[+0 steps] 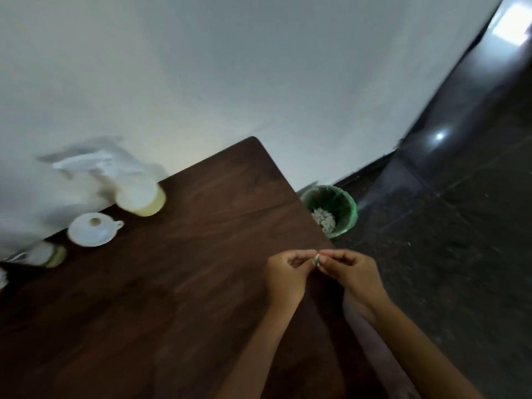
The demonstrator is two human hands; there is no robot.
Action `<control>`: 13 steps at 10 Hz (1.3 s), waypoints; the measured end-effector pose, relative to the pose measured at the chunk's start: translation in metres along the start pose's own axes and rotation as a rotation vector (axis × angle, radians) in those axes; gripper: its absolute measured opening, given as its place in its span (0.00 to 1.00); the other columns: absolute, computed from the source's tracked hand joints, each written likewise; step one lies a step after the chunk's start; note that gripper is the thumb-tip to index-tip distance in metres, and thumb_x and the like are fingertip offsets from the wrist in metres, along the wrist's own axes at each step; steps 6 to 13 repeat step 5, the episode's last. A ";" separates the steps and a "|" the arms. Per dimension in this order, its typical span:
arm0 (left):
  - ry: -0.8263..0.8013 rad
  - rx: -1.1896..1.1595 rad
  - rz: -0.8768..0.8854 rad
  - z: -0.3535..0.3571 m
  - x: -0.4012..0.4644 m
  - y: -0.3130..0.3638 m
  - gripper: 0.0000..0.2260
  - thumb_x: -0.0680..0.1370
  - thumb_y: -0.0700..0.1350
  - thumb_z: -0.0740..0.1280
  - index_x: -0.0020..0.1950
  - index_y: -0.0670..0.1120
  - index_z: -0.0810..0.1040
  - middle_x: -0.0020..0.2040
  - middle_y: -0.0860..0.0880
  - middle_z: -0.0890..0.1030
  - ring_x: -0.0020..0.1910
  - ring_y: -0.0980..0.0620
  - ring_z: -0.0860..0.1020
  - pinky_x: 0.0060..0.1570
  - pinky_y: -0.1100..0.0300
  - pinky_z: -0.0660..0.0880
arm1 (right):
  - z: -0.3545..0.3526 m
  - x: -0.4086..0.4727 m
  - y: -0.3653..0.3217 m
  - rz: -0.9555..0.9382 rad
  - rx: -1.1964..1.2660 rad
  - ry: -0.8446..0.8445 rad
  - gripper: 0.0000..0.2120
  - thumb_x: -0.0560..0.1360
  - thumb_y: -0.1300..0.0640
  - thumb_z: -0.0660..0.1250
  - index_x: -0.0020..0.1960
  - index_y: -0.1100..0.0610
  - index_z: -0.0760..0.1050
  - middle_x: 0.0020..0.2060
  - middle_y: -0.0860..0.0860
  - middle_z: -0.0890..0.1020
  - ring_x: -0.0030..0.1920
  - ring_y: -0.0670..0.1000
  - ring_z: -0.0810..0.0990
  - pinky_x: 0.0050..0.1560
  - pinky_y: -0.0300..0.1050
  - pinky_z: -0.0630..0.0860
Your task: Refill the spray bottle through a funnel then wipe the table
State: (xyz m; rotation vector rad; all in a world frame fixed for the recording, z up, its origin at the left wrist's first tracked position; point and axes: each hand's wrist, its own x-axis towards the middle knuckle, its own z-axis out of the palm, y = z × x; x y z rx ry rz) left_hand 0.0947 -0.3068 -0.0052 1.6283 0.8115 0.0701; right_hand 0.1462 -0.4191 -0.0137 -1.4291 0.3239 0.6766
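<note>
A white spray bottle (135, 187) with yellowish liquid stands blurred at the far left edge of the dark wooden table (172, 283). A white funnel (93, 229) lies beside it, wide mouth up. Another container with yellowish liquid (47, 254) sits further left, partly cut off. My left hand (285, 272) and my right hand (349, 270) meet at the table's right edge and together pinch a small pale scrap (316, 260) between their fingertips. What the scrap is cannot be made out.
A green waste bin (342, 203) with crumpled pale scraps inside stands on the dark floor just past the table's right edge. A white wall runs behind the table. Something white shows at the left border (2, 279).
</note>
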 end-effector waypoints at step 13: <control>-0.271 0.475 0.021 0.132 0.237 0.025 0.19 0.78 0.35 0.61 0.69 0.45 0.71 0.63 0.45 0.78 0.53 0.51 0.77 0.35 0.74 0.71 | -0.041 0.288 -0.031 -0.140 -0.493 0.325 0.16 0.73 0.70 0.63 0.57 0.59 0.79 0.52 0.54 0.83 0.52 0.49 0.80 0.50 0.36 0.75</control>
